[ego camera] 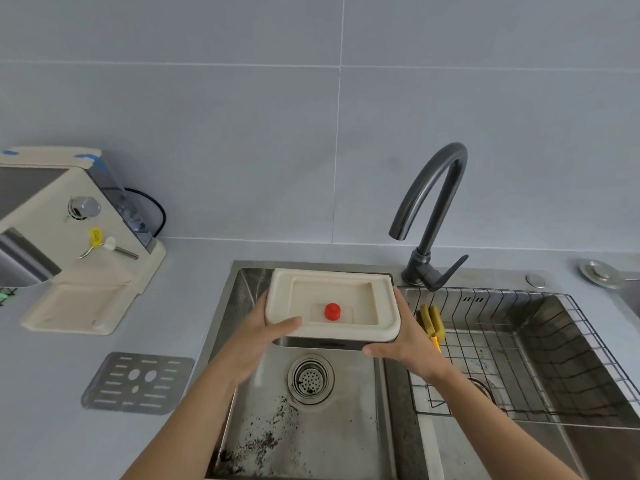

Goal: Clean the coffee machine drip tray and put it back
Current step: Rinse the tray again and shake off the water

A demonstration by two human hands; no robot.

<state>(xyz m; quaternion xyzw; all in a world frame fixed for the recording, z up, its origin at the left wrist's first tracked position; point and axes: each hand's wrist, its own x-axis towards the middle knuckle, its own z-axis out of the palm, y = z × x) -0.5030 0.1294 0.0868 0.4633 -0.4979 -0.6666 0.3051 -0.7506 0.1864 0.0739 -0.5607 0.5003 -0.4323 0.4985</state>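
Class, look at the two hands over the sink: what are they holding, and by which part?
Both hold the cream drip tray by its short ends: the left hand at its left front corner, the right hand on its right side.

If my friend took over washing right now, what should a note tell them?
Left hand and right hand: both grip the cream drip tray, held level over the left sink basin.
A red float sits inside the tray.
The metal grate lies on the counter; the coffee machine stands at the left with its tray slot empty.
The faucet is not running. Coffee grounds lie in the basin, so the tray looks emptied.
Left: rinse the tray, refit the grate, slide it back.
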